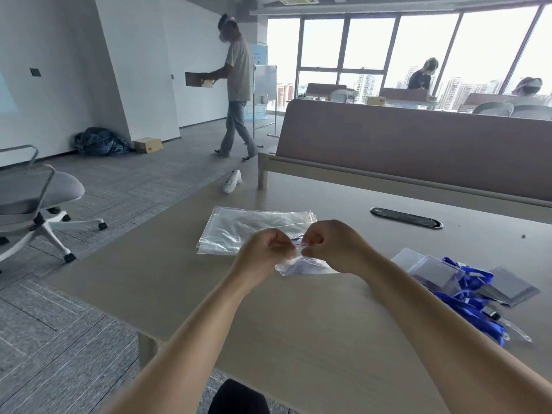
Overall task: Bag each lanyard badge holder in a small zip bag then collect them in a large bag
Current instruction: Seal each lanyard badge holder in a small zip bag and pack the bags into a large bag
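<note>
A small clear zip bag (301, 265) with a red zip line hangs between my two hands just above the table; something bluish shows inside it. My left hand (264, 252) pinches the zip strip at its left end, and my right hand (331, 245) pinches it at the right end, both with fingers closed. Behind my hands a stack of large clear bags (239, 227) lies flat on the table. At the right lies a heap of blue lanyards (472, 297) with clear badge holders (507, 286).
The wooden table (298, 324) ends at a left edge over grey carpet. A brown divider panel (418, 144) stands at the back, with a black cable slot (406, 218) before it. A white handheld device (232, 181) lies far left. A grey office chair (33, 201) stands left; a person walks beyond.
</note>
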The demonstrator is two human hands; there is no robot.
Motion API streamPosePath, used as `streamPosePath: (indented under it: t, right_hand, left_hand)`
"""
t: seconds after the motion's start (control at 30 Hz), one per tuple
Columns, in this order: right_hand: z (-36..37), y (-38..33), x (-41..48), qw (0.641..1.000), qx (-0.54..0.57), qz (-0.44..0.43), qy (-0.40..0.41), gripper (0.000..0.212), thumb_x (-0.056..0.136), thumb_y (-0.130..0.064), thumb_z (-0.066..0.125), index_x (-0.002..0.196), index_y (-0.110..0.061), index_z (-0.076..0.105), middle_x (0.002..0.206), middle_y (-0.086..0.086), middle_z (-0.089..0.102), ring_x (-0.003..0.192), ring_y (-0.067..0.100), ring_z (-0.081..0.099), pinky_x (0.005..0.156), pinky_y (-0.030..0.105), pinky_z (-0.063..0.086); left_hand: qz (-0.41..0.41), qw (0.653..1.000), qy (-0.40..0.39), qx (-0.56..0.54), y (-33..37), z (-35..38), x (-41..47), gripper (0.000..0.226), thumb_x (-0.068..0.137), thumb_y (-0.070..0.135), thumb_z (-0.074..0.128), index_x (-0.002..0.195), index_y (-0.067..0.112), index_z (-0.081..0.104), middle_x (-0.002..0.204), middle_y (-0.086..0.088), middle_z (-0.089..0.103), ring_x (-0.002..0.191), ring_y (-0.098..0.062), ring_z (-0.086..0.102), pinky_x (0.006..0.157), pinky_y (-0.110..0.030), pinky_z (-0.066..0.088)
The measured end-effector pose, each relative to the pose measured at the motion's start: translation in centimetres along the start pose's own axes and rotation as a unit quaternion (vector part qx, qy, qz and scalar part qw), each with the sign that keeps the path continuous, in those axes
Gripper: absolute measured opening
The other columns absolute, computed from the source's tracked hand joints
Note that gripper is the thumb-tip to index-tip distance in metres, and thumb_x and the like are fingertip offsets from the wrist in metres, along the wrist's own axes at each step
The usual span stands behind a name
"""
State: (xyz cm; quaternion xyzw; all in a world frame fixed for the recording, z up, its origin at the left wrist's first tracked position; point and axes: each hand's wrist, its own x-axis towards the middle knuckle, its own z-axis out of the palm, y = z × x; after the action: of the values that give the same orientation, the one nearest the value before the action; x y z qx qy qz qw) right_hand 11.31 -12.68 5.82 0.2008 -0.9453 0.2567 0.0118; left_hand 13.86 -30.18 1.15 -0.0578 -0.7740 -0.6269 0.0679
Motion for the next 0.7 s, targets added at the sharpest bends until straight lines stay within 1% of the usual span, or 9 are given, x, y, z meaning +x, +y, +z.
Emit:
streamPosePath:
  t: [0.03, 0.1, 0.17, 0.23, 0.3, 0.37, 0.47, 0.57, 0.7]
  right_hand:
    - [0.0, 0.0, 0.1, 1.000, 0.001, 0.003, -0.001, 0.007, 0.080, -0.024, 0.072, 0.086, -0.024, 0.069, 0.082, -0.009, 0.066, 0.077, 0.013, 0.058, 0.063, 0.023, 0.041]
    - [0.0, 0.1, 0.3, 1.000, 0.001, 0.005, 0.000, 0.005, 0.080, -0.023, 0.071, 0.082, -0.025, 0.068, 0.081, -0.009, 0.067, 0.077, 0.014, 0.059, 0.066, 0.026, 0.043]
    - [0.1, 0.0, 0.4, 1.000, 0.003, 0.005, -0.002, 0.004, 0.079, -0.022, 0.071, 0.082, -0.024, 0.068, 0.082, -0.008, 0.068, 0.076, 0.013, 0.059, 0.067, 0.027, 0.044]
    - [0.1, -0.1, 0.6, 1.000, 0.008, 0.006, -0.006, 0.004, 0.079, -0.022, 0.072, 0.081, -0.023, 0.069, 0.080, -0.008, 0.068, 0.074, 0.012, 0.059, 0.066, 0.027, 0.044]
    - [0.3, -0.3, 0.8, 1.000, 0.014, 0.004, -0.012, 0.003, 0.078, -0.023, 0.072, 0.080, -0.022, 0.070, 0.078, -0.008, 0.068, 0.073, 0.011, 0.058, 0.064, 0.026, 0.043]
    - [0.5, -0.5, 1.0, 1.000, 0.020, 0.006, -0.017, 0.001, 0.079, -0.022, 0.072, 0.079, -0.022, 0.071, 0.078, -0.008, 0.069, 0.073, 0.011, 0.058, 0.061, 0.024, 0.041]
    - [0.7, -0.7, 1.2, 0.999, 0.023, 0.008, -0.023, 0.004, 0.080, -0.021, 0.071, 0.077, -0.025, 0.071, 0.077, -0.009, 0.069, 0.076, 0.011, 0.058, 0.061, 0.022, 0.038]
    - [0.7, -0.9, 1.2, 0.999, 0.022, 0.011, -0.029, 0.007, 0.080, -0.022, 0.072, 0.075, -0.026, 0.070, 0.075, -0.010, 0.068, 0.074, 0.011, 0.059, 0.062, 0.023, 0.040]
    - [0.8, -1.3, 0.9, 1.000, -0.005, 0.009, -0.021, 0.021, 0.083, -0.022, 0.068, 0.066, -0.032, 0.061, 0.070, -0.014, 0.063, 0.074, 0.010, 0.057, 0.064, 0.025, 0.040]
  left_hand:
    - [-0.002, 1.000, 0.004, -0.007, 0.0, 0.0, 0.0, 0.004, 0.068, 0.020, 0.071, 0.071, 0.021, 0.069, 0.079, -0.009, 0.076, 0.072, -0.022, 0.066, 0.074, -0.041, 0.051]
    - [-0.006, 1.000, 0.010, -0.012, -0.1, 0.0, 0.0, 0.009, 0.070, 0.019, 0.067, 0.076, 0.014, 0.068, 0.080, -0.011, 0.076, 0.074, -0.026, 0.068, 0.077, -0.050, 0.055]
    - [-0.008, 1.000, 0.016, -0.004, -0.1, 0.0, 0.0, 0.011, 0.072, 0.018, 0.066, 0.079, 0.009, 0.069, 0.079, -0.010, 0.077, 0.074, -0.027, 0.070, 0.079, -0.052, 0.057]
    - [-0.007, 1.000, 0.026, 0.011, -0.3, 0.0, 0.1, 0.004, 0.079, 0.010, 0.067, 0.080, 0.008, 0.069, 0.078, -0.008, 0.077, 0.072, -0.022, 0.071, 0.077, -0.046, 0.058]
    - [-0.005, 0.999, 0.036, 0.031, -0.4, 0.1, 0.1, 0.007, 0.084, 0.003, 0.065, 0.081, 0.006, 0.070, 0.076, -0.005, 0.077, 0.066, -0.013, 0.069, 0.071, -0.034, 0.057]
    - [0.002, 0.998, 0.039, 0.046, -0.4, 0.1, 0.1, 0.010, 0.085, 0.002, 0.064, 0.080, 0.006, 0.071, 0.075, -0.004, 0.076, 0.062, -0.007, 0.067, 0.066, -0.024, 0.053]
    - [0.009, 0.998, 0.042, 0.041, -0.4, 0.1, 0.1, 0.013, 0.085, -0.004, 0.062, 0.080, 0.005, 0.071, 0.075, -0.006, 0.075, 0.060, -0.002, 0.067, 0.060, -0.015, 0.049]
    - [0.007, 0.998, 0.048, 0.037, -0.5, 0.1, 0.0, 0.013, 0.086, -0.005, 0.060, 0.082, 0.002, 0.071, 0.075, -0.006, 0.075, 0.061, -0.001, 0.069, 0.060, -0.012, 0.048]
    - [0.001, 0.996, 0.061, 0.058, -0.4, 0.2, 0.0, 0.012, 0.086, 0.000, 0.060, 0.084, 0.003, 0.072, 0.077, -0.002, 0.077, 0.066, 0.000, 0.070, 0.061, -0.011, 0.048]
